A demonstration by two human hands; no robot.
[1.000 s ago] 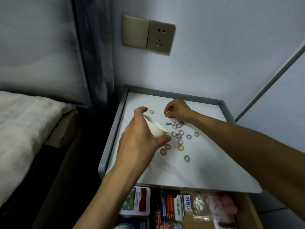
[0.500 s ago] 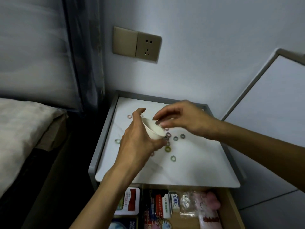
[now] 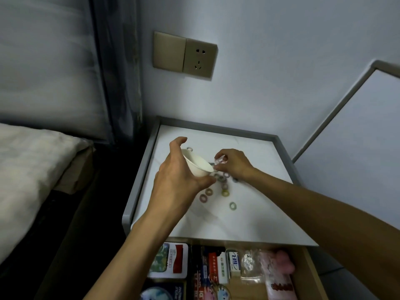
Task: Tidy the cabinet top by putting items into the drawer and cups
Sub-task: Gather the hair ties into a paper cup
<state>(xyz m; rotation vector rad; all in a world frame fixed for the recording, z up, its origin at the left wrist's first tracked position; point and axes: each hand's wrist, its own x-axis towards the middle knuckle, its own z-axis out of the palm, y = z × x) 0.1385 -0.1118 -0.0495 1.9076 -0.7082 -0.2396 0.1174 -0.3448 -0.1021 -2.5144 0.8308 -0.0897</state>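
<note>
Head view shows the cabinet top [image 3: 249,213] spreading beneath both your grips, and the open drawer [image 3: 311,276] lies below your wrists, nearer you, packed with boxes and packets. Your left hand [image 3: 177,180] curls round the white cup [image 3: 198,164], thumb at its far rim and fingers under its near side, tilting the mouth toward your right hand [image 3: 234,163]. That hand's fingertips pinch what looks like a pale ring [image 3: 218,159] just beside the cup's rim. Loose coloured rings [image 3: 225,193] lie on the top under and just nearer you than the pinch.
</note>
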